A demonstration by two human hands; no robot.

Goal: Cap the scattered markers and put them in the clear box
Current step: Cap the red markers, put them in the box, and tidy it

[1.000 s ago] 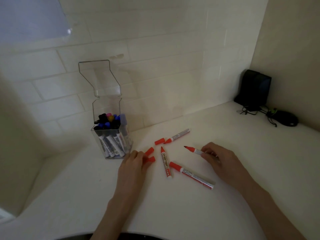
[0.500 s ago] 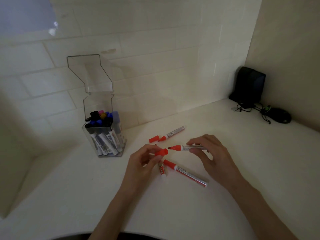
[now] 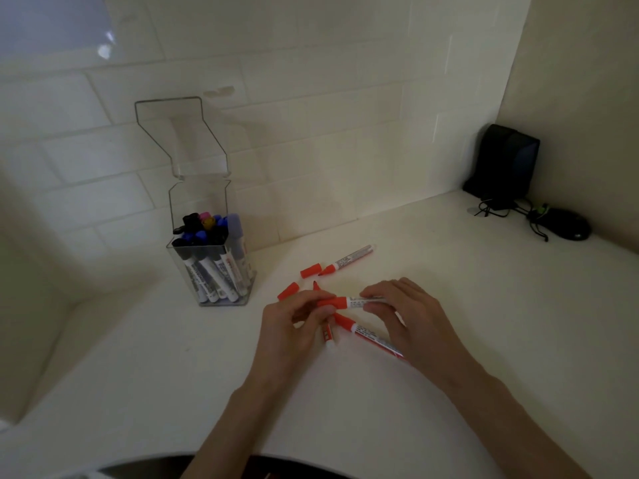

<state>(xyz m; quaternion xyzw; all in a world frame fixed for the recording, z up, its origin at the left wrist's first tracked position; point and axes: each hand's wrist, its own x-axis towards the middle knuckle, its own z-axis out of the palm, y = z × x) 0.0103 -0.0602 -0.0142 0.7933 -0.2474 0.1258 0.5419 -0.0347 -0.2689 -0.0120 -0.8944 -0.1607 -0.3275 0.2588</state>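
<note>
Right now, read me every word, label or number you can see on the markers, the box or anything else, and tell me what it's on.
Nothing here reads clearly.
Held marker, gripped by left hand and right hand: label print, blurred.
Far marker: print, too small.
Lying marker under the right hand: print, blurred.
Boxed markers in the clear box: labels, blurred.
</note>
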